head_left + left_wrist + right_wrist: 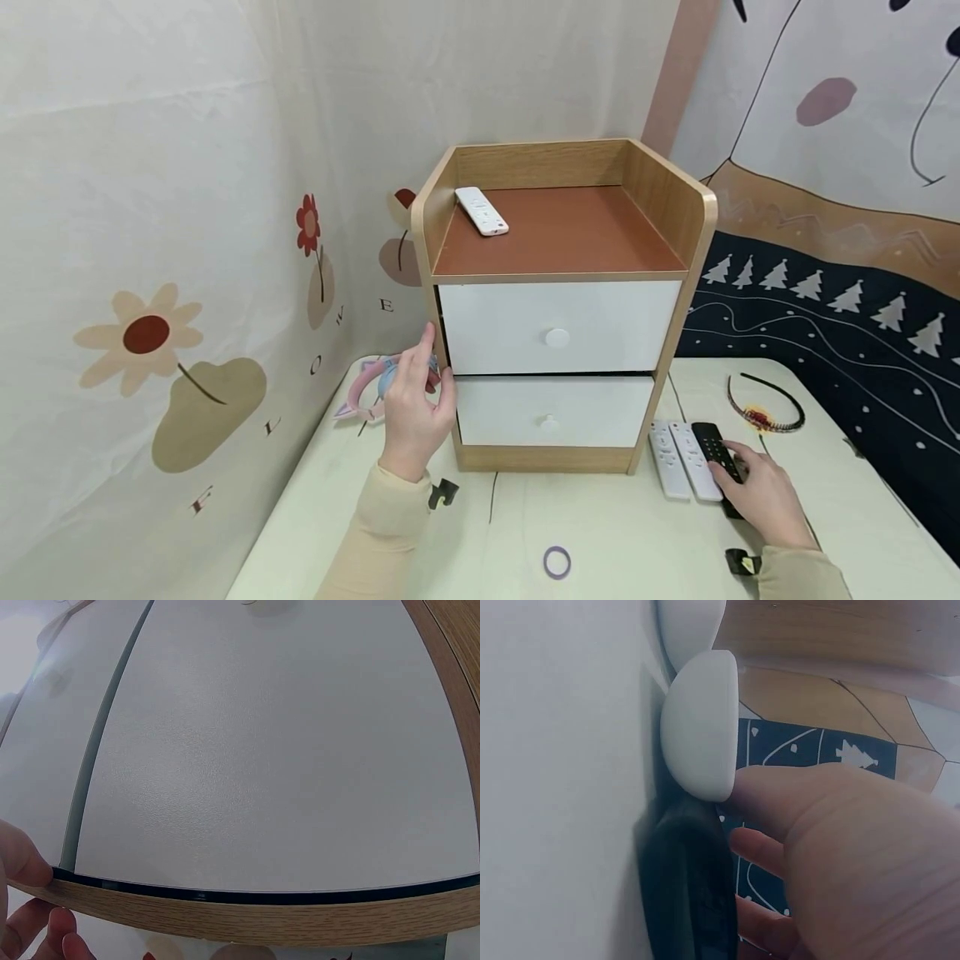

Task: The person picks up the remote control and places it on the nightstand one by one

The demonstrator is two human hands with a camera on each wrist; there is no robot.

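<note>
A small wooden cabinet [697, 208] with two white drawers stands on the table. My left hand [416, 408] holds the front edge of its left side panel [240, 922], thumb in front and fingers round the outer side. To the right of the cabinet, a black remote control [708, 437] lies beside a white remote [693, 458] and another white remote [667, 458], lined up side by side. My right hand [765, 496] grips the black remote, thumb by the neighbouring white one and fingers at its far side.
One more white remote [482, 211] lies on the cabinet's brown top. A pink and blue headband [367, 387] sits behind my left hand. Beyond my right hand is a dark headband [791, 427] with a flower. A purple ring [548, 562] lies in front.
</note>
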